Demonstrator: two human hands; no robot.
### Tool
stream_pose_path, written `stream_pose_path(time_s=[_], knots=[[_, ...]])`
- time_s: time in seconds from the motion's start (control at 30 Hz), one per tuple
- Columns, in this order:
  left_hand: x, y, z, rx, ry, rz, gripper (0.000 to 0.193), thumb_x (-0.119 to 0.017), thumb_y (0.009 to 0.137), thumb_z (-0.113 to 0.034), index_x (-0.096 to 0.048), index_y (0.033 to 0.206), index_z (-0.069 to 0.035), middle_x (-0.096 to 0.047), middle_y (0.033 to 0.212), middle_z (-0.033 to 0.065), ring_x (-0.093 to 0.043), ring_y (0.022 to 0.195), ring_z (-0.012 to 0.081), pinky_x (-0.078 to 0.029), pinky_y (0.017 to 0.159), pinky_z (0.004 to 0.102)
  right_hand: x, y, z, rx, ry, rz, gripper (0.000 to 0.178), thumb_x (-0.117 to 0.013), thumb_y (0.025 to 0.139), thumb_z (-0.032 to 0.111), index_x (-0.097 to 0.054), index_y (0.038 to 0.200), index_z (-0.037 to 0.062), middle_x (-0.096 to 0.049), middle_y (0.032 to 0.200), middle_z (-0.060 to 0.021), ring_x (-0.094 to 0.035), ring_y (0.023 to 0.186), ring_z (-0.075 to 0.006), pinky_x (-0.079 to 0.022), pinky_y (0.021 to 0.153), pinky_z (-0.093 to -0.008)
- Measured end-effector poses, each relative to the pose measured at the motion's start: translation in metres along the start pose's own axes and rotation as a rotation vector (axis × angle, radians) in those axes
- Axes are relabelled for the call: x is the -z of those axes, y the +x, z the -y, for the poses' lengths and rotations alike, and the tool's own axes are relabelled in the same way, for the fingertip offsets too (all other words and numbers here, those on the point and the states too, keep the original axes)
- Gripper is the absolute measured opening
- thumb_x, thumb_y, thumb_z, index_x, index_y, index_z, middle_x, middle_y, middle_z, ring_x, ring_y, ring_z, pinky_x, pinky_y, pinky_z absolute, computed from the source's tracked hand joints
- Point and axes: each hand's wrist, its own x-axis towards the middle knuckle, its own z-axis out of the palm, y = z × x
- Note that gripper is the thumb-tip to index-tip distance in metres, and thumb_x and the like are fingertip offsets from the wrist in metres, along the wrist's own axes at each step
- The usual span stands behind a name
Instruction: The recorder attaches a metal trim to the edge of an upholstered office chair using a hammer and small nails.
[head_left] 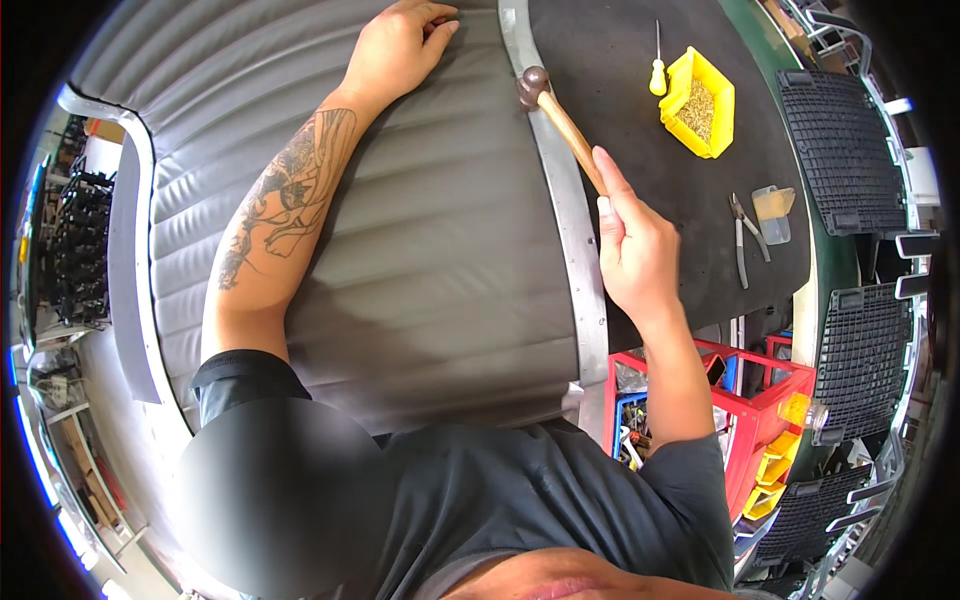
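My right hand [640, 250] is closed round the wooden handle of a hammer [570, 128], with the index finger stretched along it. The hammer's dark rounded head lies over the grey metal strip [565, 215], which runs along the right edge of the upholstery and has small holes or fasteners in it. My left hand [400, 45] rests palm down on the dark grey ribbed upholstery [420, 230], its thumb apart from the fingers. The fingertips are partly cut off by the top of the view, and I see nothing held there.
On the black work surface [620, 50] to the right lie a yellow bin [727, 110] of small brass-coloured fasteners, a yellow-handled awl [657, 78], pliers [742, 240] and a small clear container [778, 225]. A red cart [730, 400] stands below. Black grid panels [840, 150] line the far right.
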Motion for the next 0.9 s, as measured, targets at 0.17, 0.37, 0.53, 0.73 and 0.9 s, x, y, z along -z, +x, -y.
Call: stream_pose_path(time_s=[0.17, 0.37, 0.53, 0.73, 0.9], knots=[[0.001, -0.008, -0.001, -0.149, 0.083, -0.070, 0.027, -0.074, 0.098, -0.019, -0.077, 0.121, -0.006, -0.074, 0.111, 0.0107, -0.071, 0.098, 0.0295, -0.057, 0.085, 0.0386, 0.013, -0.001, -0.011, -0.094, 0.036, -0.120, 0.041, -0.060, 0.107, 0.012, -0.067, 0.147, 0.0157, -0.074, 0.089, -0.0172, -0.068, 0.065, -0.0281, -0.054, 0.065, -0.0366], [-0.005, -0.003, 0.014, -0.141, 0.208, -0.144, 0.025, -0.076, 0.094, -0.026, -0.081, 0.114, -0.012, -0.074, 0.110, 0.0057, -0.068, 0.104, 0.0302, -0.055, 0.092, 0.0438, 0.030, 0.012, -0.062, 0.031, -0.774, -0.078, 0.034, -0.072, 0.093, 0.011, -0.077, 0.126, 0.0164, -0.071, 0.106, -0.0051, -0.069, 0.105, -0.0263, -0.053, 0.090, -0.0432], [-0.005, -0.005, 0.001, -0.148, 0.280, -0.097, 0.025, -0.076, 0.094, -0.024, -0.081, 0.114, -0.011, -0.073, 0.113, 0.0048, -0.066, 0.106, 0.0297, -0.054, 0.096, 0.0427, 0.002, 0.112, -0.075, 0.079, -0.313, -0.085, 0.027, -0.073, 0.099, 0.018, -0.077, 0.125, 0.0158, -0.072, 0.119, -0.0057, -0.068, 0.110, -0.0315, -0.054, 0.094, -0.0437], [-0.002, -0.008, 0.012, -0.142, 0.202, -0.089, 0.025, -0.077, 0.094, -0.022, -0.080, 0.115, -0.009, -0.073, 0.115, 0.0062, -0.066, 0.107, 0.0309, -0.054, 0.097, 0.0421, -0.083, 0.192, -0.095, -0.098, -0.446, 0.069, 0.025, -0.073, 0.098, 0.038, -0.080, 0.120, 0.0276, -0.074, 0.124, -0.0037, -0.068, 0.117, -0.0308, -0.056, 0.096, -0.0444], [0.000, -0.004, 0.015, -0.151, 0.211, -0.087, 0.025, -0.077, 0.094, -0.023, -0.080, 0.114, -0.009, -0.073, 0.114, 0.0065, -0.066, 0.106, 0.0308, -0.054, 0.097, 0.0417, -0.083, 0.195, -0.094, -0.273, -0.395, 0.199, 0.019, -0.070, 0.099, 0.034, -0.081, 0.112, 0.0248, -0.076, 0.114, -0.0029, -0.072, 0.110, -0.0282, -0.058, 0.088, -0.0442]])
